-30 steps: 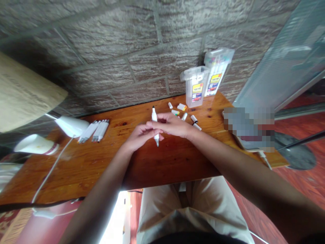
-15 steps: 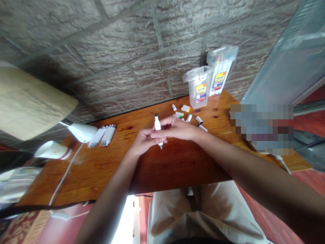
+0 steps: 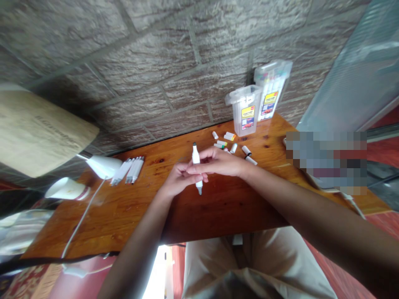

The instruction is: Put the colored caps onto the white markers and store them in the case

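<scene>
Both hands meet above the table, closed around one white marker. It stands nearly upright, with a dark tip at the top and a greyish tip at the bottom, both without caps. My left hand grips its lower part from the left. From the right, the fingers of my right hand pinch its middle and partly hide it. Beyond my right hand lie several loose white caps, some with coloured ends. Further left, several white markers rest side by side.
A clear marker case stands by the wall, beside another case holding markers. On the left are a lamp, a paper cup and a white cord across the wooden table. A blurred-out object sits at right.
More of the marker's lower end now shows beneath my fingers. Both hands keep hold of it, and the whole view has shifted slightly.
</scene>
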### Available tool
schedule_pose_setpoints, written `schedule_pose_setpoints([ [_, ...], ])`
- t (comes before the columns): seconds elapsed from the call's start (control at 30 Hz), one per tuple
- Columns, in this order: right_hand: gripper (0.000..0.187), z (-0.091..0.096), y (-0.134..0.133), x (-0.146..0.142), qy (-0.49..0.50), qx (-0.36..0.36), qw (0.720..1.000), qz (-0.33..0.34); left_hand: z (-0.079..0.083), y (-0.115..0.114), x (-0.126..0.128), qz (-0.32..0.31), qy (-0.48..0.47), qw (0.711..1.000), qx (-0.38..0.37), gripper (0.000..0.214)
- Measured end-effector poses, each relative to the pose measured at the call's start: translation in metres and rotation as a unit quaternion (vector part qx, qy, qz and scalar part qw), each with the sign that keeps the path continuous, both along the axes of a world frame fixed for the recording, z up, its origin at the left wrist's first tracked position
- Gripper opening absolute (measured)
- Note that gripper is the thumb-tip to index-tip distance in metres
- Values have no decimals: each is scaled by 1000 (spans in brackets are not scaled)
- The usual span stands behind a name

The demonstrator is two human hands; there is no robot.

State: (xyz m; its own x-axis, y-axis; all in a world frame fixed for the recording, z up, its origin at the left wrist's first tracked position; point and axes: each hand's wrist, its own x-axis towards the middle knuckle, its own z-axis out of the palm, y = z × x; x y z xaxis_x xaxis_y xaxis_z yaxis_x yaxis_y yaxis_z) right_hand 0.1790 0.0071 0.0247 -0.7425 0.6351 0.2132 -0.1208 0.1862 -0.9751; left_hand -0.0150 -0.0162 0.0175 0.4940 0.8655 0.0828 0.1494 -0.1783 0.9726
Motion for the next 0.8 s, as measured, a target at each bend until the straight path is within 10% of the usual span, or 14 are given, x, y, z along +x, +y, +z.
schedule_pose_setpoints([
  [0.47,50,-1,-1,-5,-13,-17,999,-49,-9,6,0,-15,-12,1000,8,44],
  [0.8,48,12,33,31,50,-157,919,-357,-15,12,2,142,-18,990,7,41],
])
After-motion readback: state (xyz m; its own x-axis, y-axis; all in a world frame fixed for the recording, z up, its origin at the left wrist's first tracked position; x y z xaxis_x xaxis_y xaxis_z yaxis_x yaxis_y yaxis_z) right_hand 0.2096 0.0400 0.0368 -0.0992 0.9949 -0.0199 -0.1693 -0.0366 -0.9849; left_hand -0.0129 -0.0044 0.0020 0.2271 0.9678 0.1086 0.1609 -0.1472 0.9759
